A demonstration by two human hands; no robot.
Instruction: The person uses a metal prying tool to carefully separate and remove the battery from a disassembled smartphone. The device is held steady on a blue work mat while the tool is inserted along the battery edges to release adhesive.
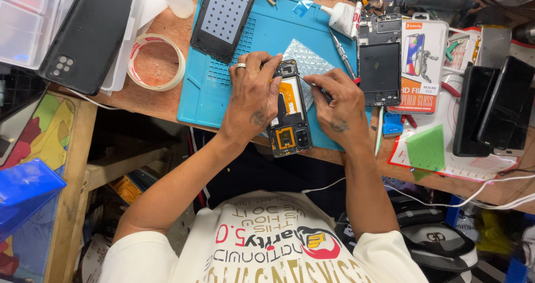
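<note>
An opened smartphone (290, 116) with its back off lies on the blue work mat (223, 93), its orange and black insides showing. My left hand (253, 96), a ring on one finger, grips the phone's left side and top. My right hand (337, 102) pinches a thin metal tool (305, 82) whose tip touches the phone's upper right edge. A sheet of bubble wrap (309, 60) lies under the phone's top end.
A black phone back cover (89, 35) and a tape roll (156, 61) lie at the left. A perforated panel (224, 18), a screwdriver (343, 57), a phone frame (379, 66), a screen-protector pack (421, 66) and dark phones (493, 107) lie around the mat. Cables hang at the table's front edge.
</note>
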